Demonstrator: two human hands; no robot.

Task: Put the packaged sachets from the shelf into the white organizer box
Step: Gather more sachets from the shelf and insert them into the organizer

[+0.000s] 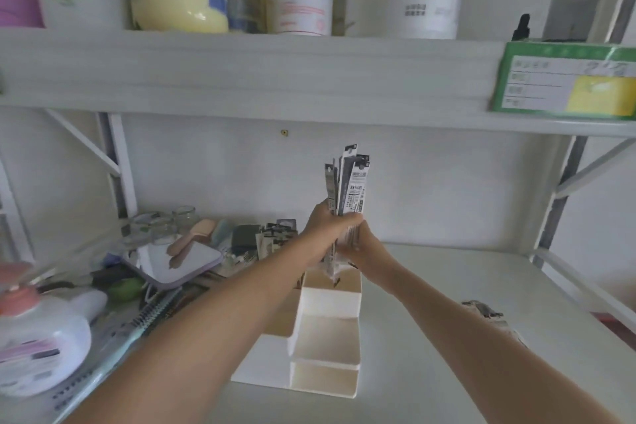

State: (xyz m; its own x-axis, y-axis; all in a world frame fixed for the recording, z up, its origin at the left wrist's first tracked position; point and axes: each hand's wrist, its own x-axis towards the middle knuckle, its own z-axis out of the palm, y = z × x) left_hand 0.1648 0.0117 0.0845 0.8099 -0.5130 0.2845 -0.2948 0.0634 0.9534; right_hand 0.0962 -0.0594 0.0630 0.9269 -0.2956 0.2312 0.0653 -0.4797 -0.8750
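Far to the left of the white organizer box (327, 330) sat a pump bottle (41, 330) with a pink top; nearer the box, on that same side, a mirror (179, 260) lay flat among the clutter with a small brush (191, 237) across it; and just behind and left of the box you had a few loose sachets (275, 237) lying on the shelf, not yet collected. Then came your left hand (327, 227), above the box's tallest rear compartment; its fingers were curled shut around a bundle of sachets (349, 182), and the strips stood upright and fanned a little at their tops. The lower ends of that bundle pointed down into the rear compartment; whether they touched its floor I could not tell, since the hands hid it. Your right hand (364, 248) came in just right of the left, its fingers closed on the lower part of the same bundle, steadying it from the side. The lower front tiers of the box looked empty; to the right of the box the shelf surface was mostly bare, save for a dark patterned thing (488, 315) partly hidden by your right forearm, too blurred to name. So by my reckoning you were partway; most of the sachets were in hand and over the box, with the release to come and the loose ones at the left to fetch.
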